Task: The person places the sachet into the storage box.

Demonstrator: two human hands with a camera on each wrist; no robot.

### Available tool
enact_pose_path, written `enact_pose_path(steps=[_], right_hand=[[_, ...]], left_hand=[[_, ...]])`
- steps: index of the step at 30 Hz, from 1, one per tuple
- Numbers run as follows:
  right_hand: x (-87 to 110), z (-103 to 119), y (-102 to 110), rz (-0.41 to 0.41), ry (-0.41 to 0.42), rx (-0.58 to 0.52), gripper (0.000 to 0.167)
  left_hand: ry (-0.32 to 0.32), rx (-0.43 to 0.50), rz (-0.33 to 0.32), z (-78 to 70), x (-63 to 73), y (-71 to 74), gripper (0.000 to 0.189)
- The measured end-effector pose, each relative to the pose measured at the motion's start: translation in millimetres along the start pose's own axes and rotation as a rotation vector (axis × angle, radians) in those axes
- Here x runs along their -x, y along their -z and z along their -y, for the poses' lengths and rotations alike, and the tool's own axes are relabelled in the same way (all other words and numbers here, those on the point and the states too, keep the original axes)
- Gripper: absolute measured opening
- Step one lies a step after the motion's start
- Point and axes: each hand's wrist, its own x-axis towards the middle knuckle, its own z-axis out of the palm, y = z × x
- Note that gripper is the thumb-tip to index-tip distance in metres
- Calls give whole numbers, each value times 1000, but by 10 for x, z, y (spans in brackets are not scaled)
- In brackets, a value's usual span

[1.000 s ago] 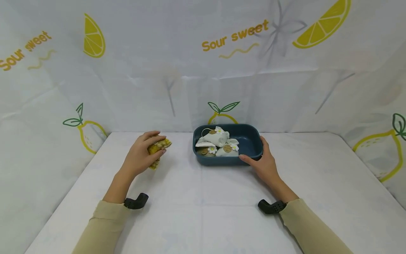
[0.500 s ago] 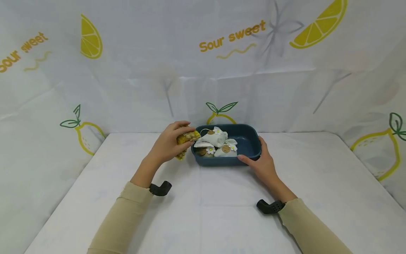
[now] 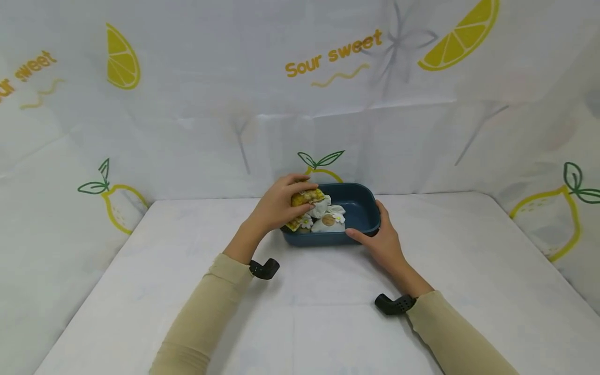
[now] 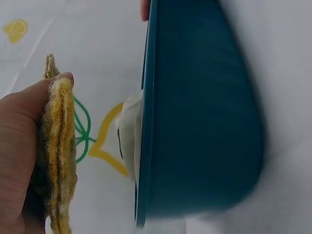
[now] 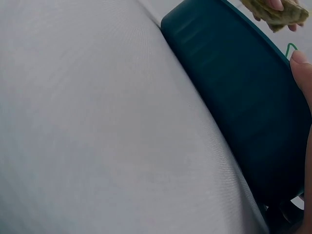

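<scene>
My left hand [image 3: 275, 207] grips a folded yellow checked cloth [image 3: 307, 197] over the left end of a dark blue box [image 3: 328, 239]. In the left wrist view the cloth [image 4: 61, 161] shows thick, fuzzy layered edges between thumb and fingers, apart from the box wall. Small white cloth pouches [image 3: 332, 225] with daisies and round brown tags lie in the left part of the box, partly hidden by hand and cloth. My right hand [image 3: 388, 244] holds the box's right front corner, thumb on the front rim and fingers round the end.
The box stands on a white-covered table [image 3: 328, 312] near its back edge. Behind it rises a white cloth backdrop [image 3: 197, 146] printed with lemons and lettering. Each wrist wears a black camera mount, one of them the left mount [image 3: 264, 269].
My left hand has carried the yellow cloth rightward from the bare table to above the box's left end. The right hand keeps its hold on the corner; the head view has shifted slightly.
</scene>
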Motion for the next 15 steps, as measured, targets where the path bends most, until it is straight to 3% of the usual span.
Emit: enact_pose_path(steps=[9,15], right_hand=[[11,9,11,-6,-6,4,111],[3,-12,-7,-5,2,-16,110]], left_hand=[[-41,47,-21,-83,-228,-275,45],[-52,93,8,-148,-401,-466,48]])
